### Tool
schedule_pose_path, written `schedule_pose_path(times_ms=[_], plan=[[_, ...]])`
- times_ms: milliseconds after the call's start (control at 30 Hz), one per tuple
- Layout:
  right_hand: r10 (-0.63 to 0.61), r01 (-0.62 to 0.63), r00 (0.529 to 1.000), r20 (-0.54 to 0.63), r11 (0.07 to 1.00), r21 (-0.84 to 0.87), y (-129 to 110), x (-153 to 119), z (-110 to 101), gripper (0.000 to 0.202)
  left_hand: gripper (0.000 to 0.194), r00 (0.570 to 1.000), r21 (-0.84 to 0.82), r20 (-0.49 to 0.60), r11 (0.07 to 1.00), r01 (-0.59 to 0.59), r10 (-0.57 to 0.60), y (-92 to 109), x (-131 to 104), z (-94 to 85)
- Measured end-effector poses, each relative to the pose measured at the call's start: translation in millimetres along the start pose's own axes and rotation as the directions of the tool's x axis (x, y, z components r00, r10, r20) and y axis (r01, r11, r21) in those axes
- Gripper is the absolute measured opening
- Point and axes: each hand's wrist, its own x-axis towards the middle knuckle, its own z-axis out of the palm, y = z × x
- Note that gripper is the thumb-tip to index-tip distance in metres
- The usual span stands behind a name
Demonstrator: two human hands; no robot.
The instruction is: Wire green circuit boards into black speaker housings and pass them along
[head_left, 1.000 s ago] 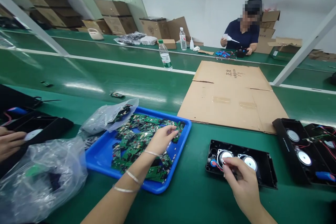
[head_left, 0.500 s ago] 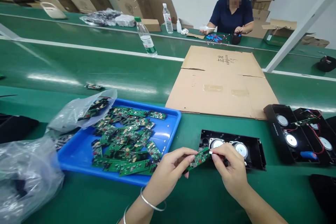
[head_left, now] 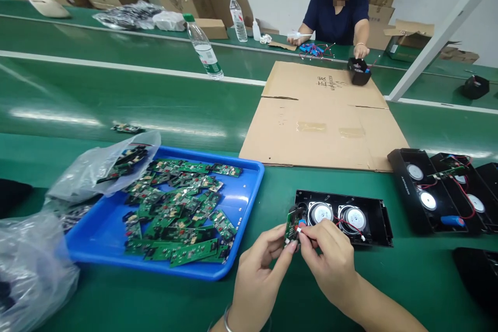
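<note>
My left hand (head_left: 260,275) grips a green circuit board (head_left: 291,225), turned up on its edge just left of the speaker housing. Between the thumb and fingertips of my right hand (head_left: 330,262) is a small white connector (head_left: 299,229), touching or very close to the board. Beyond my hands lies the open black speaker housing (head_left: 375,218), holding two round speakers. A red and black wire with a white plug (head_left: 363,237) rests over the right speaker. The blue tray (head_left: 243,187), left of my hands, holds several green circuit boards (head_left: 194,251).
Cardboard (head_left: 288,140) lies flat across the middle. Other speaker housings (head_left: 404,187) stand at the right, plastic bags (head_left: 35,270) at the left. Across the table, a person (head_left: 330,15) reaches one hand to a black housing (head_left: 360,75); a bottle (head_left: 206,52) stands nearby.
The circuit board has turned from lying slanted to standing on edge, and both my hands have shifted slightly left and down. Across the table, the person's black housing has moved onto the cardboard.
</note>
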Motion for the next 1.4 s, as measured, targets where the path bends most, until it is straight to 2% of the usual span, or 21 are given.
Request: schedule_pose_path(times_ms=[67,133,233,300,367,533,633,733,933,1000,1033,1100,1167,1200,1233,1300,1333,1400], plan=[[-0.002,0.002,1.000,-0.009,1.000,0.001,-0.4,0.6,0.1,0.014,0.024,0.993,0.013,-0.003,0.993,-0.119,0.119,-2.1,-0.3,0.5],[-0.002,0.002,1.000,-0.016,1.000,0.005,-0.7,1.3,-0.7,0.015,0.020,0.959,0.029,-0.007,0.959,-0.281,0.282,-5.3,0.8,0.7],[0.014,-0.014,1.000,-0.009,1.000,0.007,-1.3,2.0,-2.4,0.017,0.030,0.859,0.088,0.012,0.855,-0.511,0.512,-11.7,2.7,0.2],[0.031,-0.031,1.000,0.005,1.000,0.006,-1.7,1.7,-3.7,0.018,0.039,0.790,0.131,0.044,0.780,-0.612,0.612,-15.0,3.4,-1.2],[0.034,-0.034,0.999,0.034,0.999,0.010,-1.8,1.0,-5.4,0.018,0.041,0.739,0.173,0.080,0.721,-0.671,0.669,-16.2,3.9,-3.6],[-0.029,0.027,0.993,0.111,0.999,0.019,-0.9,2.2,-10.5,0.020,0.036,0.652,0.210,0.175,0.619,-0.756,0.737,-12.6,7.1,-12.4],[-0.067,0.064,0.988,0.142,0.998,0.026,-0.3,6.3,-12.5,0.021,0.037,0.611,0.213,0.227,0.573,-0.791,0.758,-10.8,10.6,-16.3],[-0.071,0.067,0.983,0.170,0.997,0.029,1.1,9.1,-12.9,0.025,0.041,0.591,0.216,0.229,0.551,-0.806,0.774,-11.5,12.8,-18.1],[-0.044,0.020,0.969,0.242,0.995,0.103,6.5,4.3,-10.3,0.028,0.054,0.614,0.212,0.210,0.577,-0.789,0.761,-15.6,9.9,-19.6],[-0.037,0.008,0.968,0.247,0.993,0.115,6.5,3.6,-11.2,0.028,0.054,0.648,0.188,0.195,0.620,-0.761,0.736,-14.2,6.5,-18.2],[-0.035,0.007,0.968,0.249,0.993,0.114,6.4,4.3,-13.1,0.028,0.052,0.688,0.170,0.186,0.667,-0.726,0.701,-12.5,4.3,-16.8],[-0.043,0.012,0.959,0.279,0.994,0.111,8.2,7.1,-21.1,0.027,0.044,0.819,0.100,0.127,0.814,-0.572,0.560,-7.3,-0.3,-12.7],[-0.025,-0.009,0.947,0.320,0.994,0.105,14.9,10.2,-34.6,0.026,0.037,0.946,-0.037,0.051,0.948,-0.317,0.319,-0.7,-3.7,-8.5],[0.016,-0.048,0.942,0.334,0.995,0.089,20.5,11.0,-42.9,0.025,0.037,0.981,-0.113,0.046,0.977,-0.180,0.186,2.4,-4.2,-7.1],[0.080,-0.105,0.936,0.343,0.993,0.055,27.4,11.1,-51.7,0.024,0.039,0.994,-0.169,0.081,0.984,-0.054,0.068,5.2,-3.9,-6.3],[0.237,-0.233,0.901,0.364,0.971,-0.057,42.8,8.8,-68.7,0.022,0.039,0.973,-0.182,0.216,0.975,0.127,-0.086,8.9,-1.2,-6.6],[0.300,-0.276,0.870,0.391,0.954,-0.117,49.9,6.7,-75.9,0.023,0.037,0.952,-0.147,0.278,0.973,0.176,-0.130,9.8,0.8,-7.1],[0.350,-0.295,0.815,0.462,0.937,-0.189,59.7,2.0,-85.2,0.027,0.033,0.927,-0.053,0.331,0.977,0.205,-0.176,10.6,4.4,-7.4]])
